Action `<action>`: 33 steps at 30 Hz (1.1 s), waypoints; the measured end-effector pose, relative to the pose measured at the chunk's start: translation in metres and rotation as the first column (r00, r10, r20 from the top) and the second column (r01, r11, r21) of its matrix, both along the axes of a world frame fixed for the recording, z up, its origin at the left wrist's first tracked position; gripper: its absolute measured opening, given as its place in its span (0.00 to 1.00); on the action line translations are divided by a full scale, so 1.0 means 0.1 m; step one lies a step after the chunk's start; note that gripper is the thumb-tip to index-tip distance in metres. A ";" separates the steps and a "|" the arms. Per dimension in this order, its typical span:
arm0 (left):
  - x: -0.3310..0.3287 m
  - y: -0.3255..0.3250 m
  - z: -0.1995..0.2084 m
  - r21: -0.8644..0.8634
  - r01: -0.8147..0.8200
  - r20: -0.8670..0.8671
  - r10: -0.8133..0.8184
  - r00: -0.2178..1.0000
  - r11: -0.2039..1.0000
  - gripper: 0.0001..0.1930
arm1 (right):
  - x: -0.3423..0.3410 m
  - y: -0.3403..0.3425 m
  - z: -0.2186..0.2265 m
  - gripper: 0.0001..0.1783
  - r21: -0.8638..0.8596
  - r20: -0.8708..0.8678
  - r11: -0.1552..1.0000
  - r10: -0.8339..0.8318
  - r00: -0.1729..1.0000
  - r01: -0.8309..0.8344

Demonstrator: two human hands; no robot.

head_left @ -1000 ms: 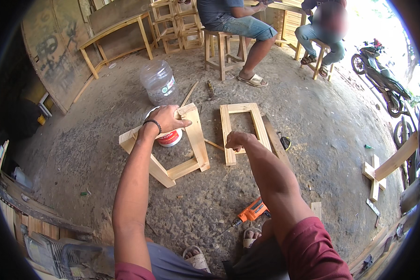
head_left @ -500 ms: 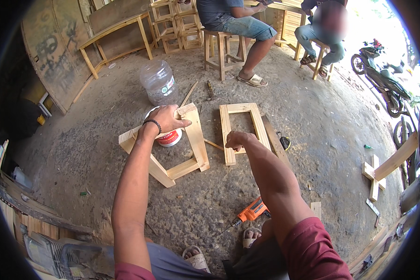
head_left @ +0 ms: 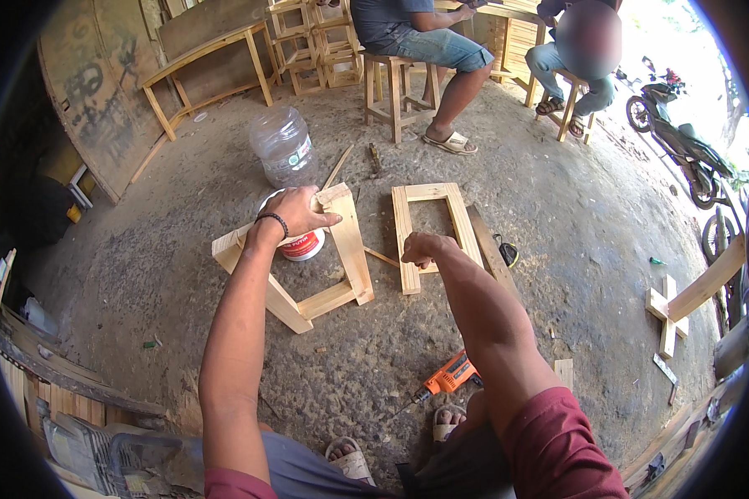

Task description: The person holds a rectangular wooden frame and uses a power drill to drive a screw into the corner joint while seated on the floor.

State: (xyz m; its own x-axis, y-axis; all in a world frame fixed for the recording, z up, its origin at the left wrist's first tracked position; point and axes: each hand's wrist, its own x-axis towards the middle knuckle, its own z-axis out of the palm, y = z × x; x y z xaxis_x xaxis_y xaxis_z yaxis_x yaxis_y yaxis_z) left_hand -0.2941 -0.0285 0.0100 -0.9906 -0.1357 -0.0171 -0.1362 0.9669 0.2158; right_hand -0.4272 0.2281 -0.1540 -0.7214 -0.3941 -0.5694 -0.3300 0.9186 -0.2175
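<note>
Gripping left frame [head_left: 354,249]: left hand [head_left: 300,212], centre-left of view.
Right frame [head_left: 466,224]: centre, long axis bottom-to-top; right hand [head_left: 429,249] nearer, curled, cannot tell if holding.

Rough grey floor [head_left: 166,249], slender wooden table [head_left: 204,56], bright daylight [head_left: 682,33] rightward.

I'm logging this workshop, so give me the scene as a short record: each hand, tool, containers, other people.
Left hand: gripping top of left wooden frame
Right hand: curled, at right wooden frame; contact unclear
Tool: orange drill, just beyond right sandal
Containers: white bucket, clear plastic jug beyond it
Other people: two, seated on wooden stools
</note>
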 end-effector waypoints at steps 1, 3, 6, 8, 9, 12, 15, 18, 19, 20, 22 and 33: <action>0.00 -0.01 -0.01 -0.002 0.003 -0.007 -0.003 1.000 1.000 0.45 | 0.00 0.00 0.00 0.18 0.001 -0.001 1.000 0.001 1.000 -0.001; 0.00 -0.03 -0.02 -0.006 0.008 -0.019 -0.008 1.000 1.000 0.45 | 0.01 -0.02 0.01 0.17 0.002 -0.003 1.000 0.005 1.000 -0.005; 0.00 -0.01 0.01 0.011 0.002 0.027 -0.002 1.000 1.000 0.45 | 0.00 -0.01 -0.01 0.17 -0.002 0.005 1.000 0.006 1.000 -0.006; 0.00 0.02 0.02 -0.002 0.002 0.000 -0.002 1.000 1.000 0.44 | -0.05 0.00 -0.04 0.17 0.006 0.009 1.000 0.007 1.000 -0.007; -0.01 0.03 0.02 -0.008 0.003 -0.014 -0.003 1.000 1.000 0.44 | -0.07 0.02 -0.06 0.17 0.010 0.010 1.000 0.007 1.000 -0.007; 0.01 0.00 -0.01 -0.014 0.003 -0.044 -0.004 0.999 1.000 0.43 | -0.06 0.00 -0.08 0.17 -0.015 0.025 1.000 0.010 1.000 -0.009; 0.01 0.01 0.01 -0.014 0.007 -0.027 -0.007 1.000 1.000 0.43 | -0.07 0.00 -0.08 0.16 -0.004 0.029 1.000 0.019 0.999 -0.019; 0.03 0.01 0.01 0.005 -0.003 -0.022 0.003 1.000 1.000 0.42 | -0.04 -0.01 -0.06 0.15 0.002 0.021 1.000 0.018 1.000 -0.018; 0.02 0.02 0.02 0.001 -0.002 -0.016 0.003 1.000 1.000 0.42 | -0.04 0.00 -0.06 0.15 0.007 0.023 1.000 0.013 1.000 -0.013; 0.01 0.03 0.02 -0.004 -0.002 -0.010 0.002 1.000 1.000 0.42 | -0.05 0.01 -0.06 0.15 0.012 0.026 1.000 0.007 1.000 -0.008; 0.01 0.03 0.03 -0.012 0.000 -0.006 0.000 1.000 1.000 0.41 | -0.04 0.01 -0.04 0.15 0.019 0.027 1.000 0.006 1.000 -0.007; 0.03 0.02 0.06 -0.001 -0.010 0.042 0.010 0.999 1.000 0.50 | -0.02 0.01 -0.04 0.15 0.022 0.027 1.000 0.016 1.000 -0.016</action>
State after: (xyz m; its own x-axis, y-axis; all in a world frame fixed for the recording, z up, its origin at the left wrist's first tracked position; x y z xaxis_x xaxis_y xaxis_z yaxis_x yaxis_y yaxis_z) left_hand -0.2915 -0.0260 0.0158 -0.9876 -0.1457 -0.0591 -0.1550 0.9655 0.2093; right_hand -0.4293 0.2287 -0.1583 -0.6997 -0.3925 -0.5970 -0.3393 0.9179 -0.2059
